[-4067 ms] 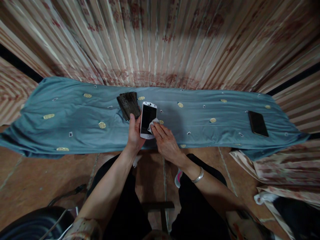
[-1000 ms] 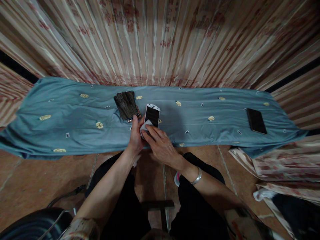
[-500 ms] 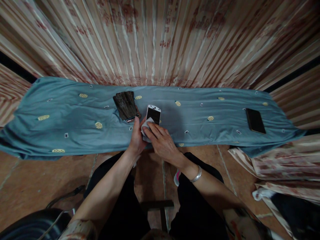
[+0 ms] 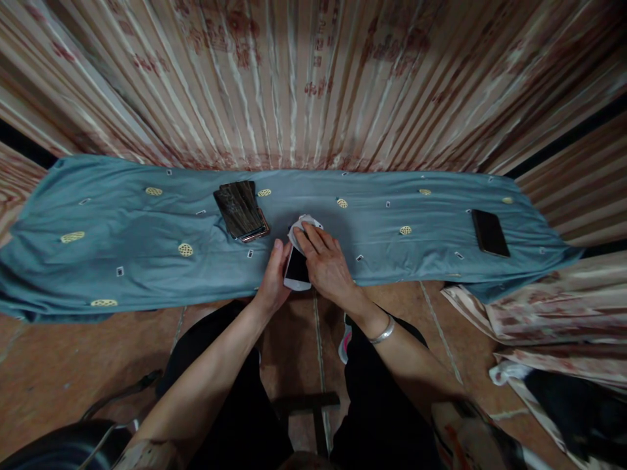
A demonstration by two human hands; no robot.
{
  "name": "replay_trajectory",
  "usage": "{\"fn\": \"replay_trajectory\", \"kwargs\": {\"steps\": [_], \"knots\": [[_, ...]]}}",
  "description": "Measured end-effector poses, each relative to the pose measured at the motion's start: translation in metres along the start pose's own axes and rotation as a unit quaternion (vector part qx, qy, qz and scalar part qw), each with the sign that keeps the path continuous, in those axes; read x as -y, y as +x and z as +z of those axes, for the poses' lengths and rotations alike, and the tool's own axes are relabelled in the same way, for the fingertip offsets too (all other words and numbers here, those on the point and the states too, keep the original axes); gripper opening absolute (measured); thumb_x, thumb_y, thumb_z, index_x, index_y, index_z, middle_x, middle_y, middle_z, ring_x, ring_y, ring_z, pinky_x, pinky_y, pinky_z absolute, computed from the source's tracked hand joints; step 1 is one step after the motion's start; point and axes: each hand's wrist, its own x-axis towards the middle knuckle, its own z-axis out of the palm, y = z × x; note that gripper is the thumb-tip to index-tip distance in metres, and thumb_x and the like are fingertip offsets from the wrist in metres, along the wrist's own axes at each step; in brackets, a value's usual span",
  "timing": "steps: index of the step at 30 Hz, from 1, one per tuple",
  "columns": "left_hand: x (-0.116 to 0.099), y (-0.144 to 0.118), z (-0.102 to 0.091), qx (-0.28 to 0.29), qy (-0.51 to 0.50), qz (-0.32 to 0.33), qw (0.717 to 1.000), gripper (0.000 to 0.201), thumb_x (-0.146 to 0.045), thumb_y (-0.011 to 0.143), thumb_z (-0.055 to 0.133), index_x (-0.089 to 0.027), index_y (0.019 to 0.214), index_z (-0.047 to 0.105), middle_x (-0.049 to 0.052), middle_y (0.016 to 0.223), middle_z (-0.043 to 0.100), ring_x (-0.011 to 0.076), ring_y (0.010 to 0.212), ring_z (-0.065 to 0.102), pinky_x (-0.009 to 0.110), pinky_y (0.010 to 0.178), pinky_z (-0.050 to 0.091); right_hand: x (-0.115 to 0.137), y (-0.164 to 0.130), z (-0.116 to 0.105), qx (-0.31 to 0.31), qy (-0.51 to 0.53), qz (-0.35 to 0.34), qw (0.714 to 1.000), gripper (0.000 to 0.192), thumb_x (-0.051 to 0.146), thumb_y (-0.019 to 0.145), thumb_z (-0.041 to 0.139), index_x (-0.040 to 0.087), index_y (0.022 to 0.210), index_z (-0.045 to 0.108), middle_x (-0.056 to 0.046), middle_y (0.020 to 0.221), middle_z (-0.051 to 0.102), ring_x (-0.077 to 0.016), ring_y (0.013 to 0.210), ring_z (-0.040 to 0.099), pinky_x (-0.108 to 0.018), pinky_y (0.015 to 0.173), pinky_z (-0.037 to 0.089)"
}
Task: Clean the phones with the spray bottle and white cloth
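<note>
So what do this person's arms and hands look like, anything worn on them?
Both forearms are bare. The right hand has a silver metal bangle at its wrist. The left hand shows no ring or band. Patterned red-and-cream sleeves begin near the elbows.

A single head-worn camera looks steeply down and forward, close over the blue cloth (image 4: 122,241), with pleated curtains (image 4: 313,78) behind.

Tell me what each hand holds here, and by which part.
The left hand grips the white phone along its left edge. The right hand presses a small white cloth against the phone's far end with its fingertips.
</note>
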Motion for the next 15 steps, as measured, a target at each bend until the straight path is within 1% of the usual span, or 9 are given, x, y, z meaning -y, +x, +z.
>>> {"fn": "replay_trajectory", "kwargs": {"steps": [4,8,12,15], "knots": [[0.0022,-0.0004,-0.0006,0.007,0.009,-0.001,1.0,0.056,-0.053,0.101,0.045,-0.018,0.142,0.061,0.01,0.142,0.066,0.0282,0.146,0.048,0.044,0.123,0.033,-0.0044,0.0035,-0.0002,-0.016,-0.004,0.018,1.0,0.062,0.003,0.094,0.038,0.013,0.154,0.044,-0.016,0.16,0.046,-0.0287,0.143,0.044,-0.049,0.112,0.043],[0.0032,0.0006,-0.0015,0.008,0.018,0.017,1.0,0.054,-0.053,0.101,0.046,-0.017,0.135,0.067,0.011,0.141,0.067,0.0291,0.147,0.047,0.044,0.123,0.034,-0.0068,0.0066,0.001,-0.027,0.0,0.023,0.999,0.062,0.003,0.093,0.038,0.012,0.154,0.044,-0.016,0.161,0.044,-0.0286,0.143,0.044,-0.048,0.112,0.043],[0.0018,-0.0001,-0.0012,0.002,0.022,0.018,1.0,0.054,-0.054,0.1,0.047,-0.017,0.134,0.068,0.011,0.141,0.067,0.0295,0.147,0.047,0.044,0.122,0.034,-0.0077,0.008,0.0016,-0.035,0.004,0.025,0.999,0.064,0.003,0.092,0.038,0.013,0.155,0.041,-0.016,0.161,0.044,-0.0284,0.143,0.044,-0.048,0.112,0.042],[0.0002,-0.0013,-0.0004,0.008,0.018,0.012,1.0,0.056,-0.055,0.101,0.045,-0.017,0.136,0.066,0.011,0.141,0.067,0.0301,0.147,0.047,0.045,0.123,0.035,-0.0087,0.0083,0.0015,-0.036,-0.003,0.031,0.999,0.063,0.003,0.092,0.038,0.012,0.155,0.042,-0.017,0.16,0.046,-0.0285,0.142,0.045,-0.047,0.112,0.042]]}}
